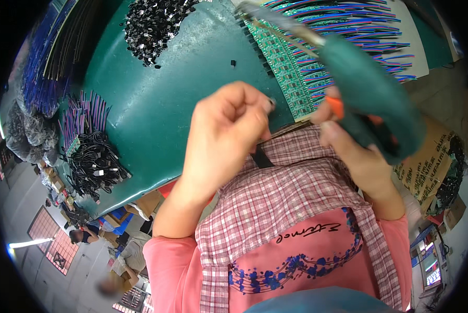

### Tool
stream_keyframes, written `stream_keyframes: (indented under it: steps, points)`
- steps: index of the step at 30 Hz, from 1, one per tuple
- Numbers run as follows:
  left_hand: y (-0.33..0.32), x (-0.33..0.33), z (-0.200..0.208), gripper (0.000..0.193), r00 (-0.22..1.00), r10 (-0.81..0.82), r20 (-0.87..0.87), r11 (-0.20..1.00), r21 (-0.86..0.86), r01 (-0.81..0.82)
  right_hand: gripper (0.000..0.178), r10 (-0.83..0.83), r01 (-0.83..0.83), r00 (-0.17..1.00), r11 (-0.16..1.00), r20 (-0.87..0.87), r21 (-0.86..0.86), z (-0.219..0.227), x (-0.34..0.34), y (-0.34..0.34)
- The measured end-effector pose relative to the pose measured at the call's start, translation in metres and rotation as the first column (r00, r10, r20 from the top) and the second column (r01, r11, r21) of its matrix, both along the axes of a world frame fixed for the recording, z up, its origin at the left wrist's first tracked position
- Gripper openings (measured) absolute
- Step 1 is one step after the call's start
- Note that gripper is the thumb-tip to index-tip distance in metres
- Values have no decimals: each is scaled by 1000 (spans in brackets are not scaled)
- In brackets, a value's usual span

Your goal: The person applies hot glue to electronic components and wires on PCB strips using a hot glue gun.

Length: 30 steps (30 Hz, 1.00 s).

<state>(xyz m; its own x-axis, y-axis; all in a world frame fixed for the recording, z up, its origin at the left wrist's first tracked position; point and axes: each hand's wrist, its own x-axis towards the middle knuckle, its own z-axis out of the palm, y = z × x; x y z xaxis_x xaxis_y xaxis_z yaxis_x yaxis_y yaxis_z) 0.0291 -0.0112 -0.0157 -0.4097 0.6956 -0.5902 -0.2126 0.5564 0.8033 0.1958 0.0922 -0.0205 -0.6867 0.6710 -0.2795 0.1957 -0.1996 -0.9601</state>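
Note:
In my right hand (351, 148) is a dark green soldering gun (372, 86) with an orange trigger. Motion blurs it; its long metal barrel (283, 22) reaches over the far edge of a panel of green circuit boards (283, 65). Fingers of my left hand (229, 125) are pinched together above the near part of the table. A tiny dark part (271, 103), mostly hidden, shows at their tips. One small black part (233, 63) lies alone beyond that hand. Blue, red and black wires (367, 31) run along the right of the boards.
A heap of small black parts with shiny metal (156, 31) sits at the back of the green table (140, 104). Coiled black cables (96, 164) and bundled wires (49, 57) lie at left. A cardboard box (424, 161) is at right. Other people (132, 255) sit far off, lower left.

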Motion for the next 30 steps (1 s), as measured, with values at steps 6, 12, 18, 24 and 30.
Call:
stream_keyframes:
  steps: [6,12,18,24,30]
  points:
    - [21,-8,-20,18,999,-34,0,996,-77,34,37,151,-152,984,988,91,9,-15,49,3]
    - [28,-10,-20,17,996,-82,-41,988,-137,76,21,255,-263,941,965,220,5,-27,80,2]
    - [30,-15,-22,17,988,-138,-73,979,-160,125,14,156,-185,940,980,304,71,-26,84,-3]
    - [32,-21,-17,16,989,-143,-34,978,-161,135,17,207,-388,867,851,452,355,-26,86,-1]
    - [33,-24,-20,16,985,-171,-32,972,-171,163,18,201,-362,877,875,437,322,-28,85,-1]
